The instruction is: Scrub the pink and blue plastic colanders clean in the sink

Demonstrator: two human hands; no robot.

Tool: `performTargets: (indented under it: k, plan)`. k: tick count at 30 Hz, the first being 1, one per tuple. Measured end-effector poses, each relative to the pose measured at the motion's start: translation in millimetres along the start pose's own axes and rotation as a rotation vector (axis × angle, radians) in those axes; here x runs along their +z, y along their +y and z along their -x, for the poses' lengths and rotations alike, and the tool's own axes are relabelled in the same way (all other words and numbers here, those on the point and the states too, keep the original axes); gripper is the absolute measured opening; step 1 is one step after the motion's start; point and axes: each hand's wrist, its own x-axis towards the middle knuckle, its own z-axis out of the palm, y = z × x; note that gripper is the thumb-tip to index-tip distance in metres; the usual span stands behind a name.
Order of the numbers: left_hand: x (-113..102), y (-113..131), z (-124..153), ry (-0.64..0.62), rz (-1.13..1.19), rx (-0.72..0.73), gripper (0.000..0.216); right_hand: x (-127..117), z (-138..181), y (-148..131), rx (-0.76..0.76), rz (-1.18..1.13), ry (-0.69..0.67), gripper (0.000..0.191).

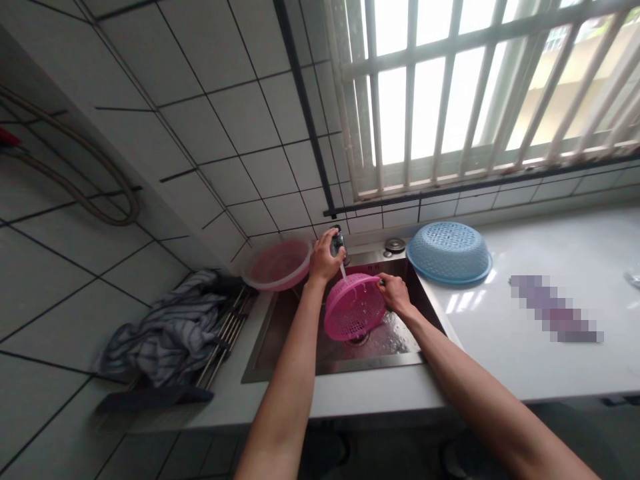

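My left hand (326,257) is closed around the dark faucet (338,241) at the back of the sink. A stream of water runs from it onto a pink plastic colander (354,310). My right hand (395,293) grips the colander's right rim, holding it tilted over the steel sink (300,327). A small dark green bit shows at the right fingertips, too small to name. Water wets the colander's inside and splashes on the sink bottom, where part of the drain (359,341) shows below the colander.
A pink basin (280,267) rests at the sink's back left corner. An upturned light blue basket (449,253) lies on the white counter (480,360) at right, near a blurred patch. Striped cloth (165,327) lies on a metal rack at left. A barred window is behind.
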Motion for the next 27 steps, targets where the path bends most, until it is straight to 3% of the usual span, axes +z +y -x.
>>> performTargets:
  k: [5, 9, 14, 19, 22, 24, 27]
  plan:
    - [-1, 9, 38, -0.051, -0.045, -0.007, 0.078, -2, -1, 0, 0.014, -0.014, -0.014, 0.033]
    - [3, 8, 78, 0.025, 0.019, -0.076, 0.081, 0, -3, 2, 0.033, -0.019, -0.022, 0.033]
    - [12, -12, 107, -0.157, 0.178, -0.194, 0.107, 3, -6, 8, 0.042, -0.013, -0.033, 0.035]
    - [18, -38, 118, -0.192, 0.229, -0.22, 0.111, 3, -9, 14, 0.069, -0.023, -0.064, 0.036]
    - [28, -62, 134, -0.29, 0.374, -0.406, 0.117, 4, -10, 18, 0.051, -0.014, -0.07, 0.034]
    - [34, -78, 144, -0.444, 0.484, -0.574, 0.119, 7, -11, 21, 0.051, -0.001, -0.08, 0.032]
    - [36, -93, 153, -0.552, 0.464, -0.641, 0.108, 10, -12, 24, 0.08, 0.003, -0.115, 0.029]
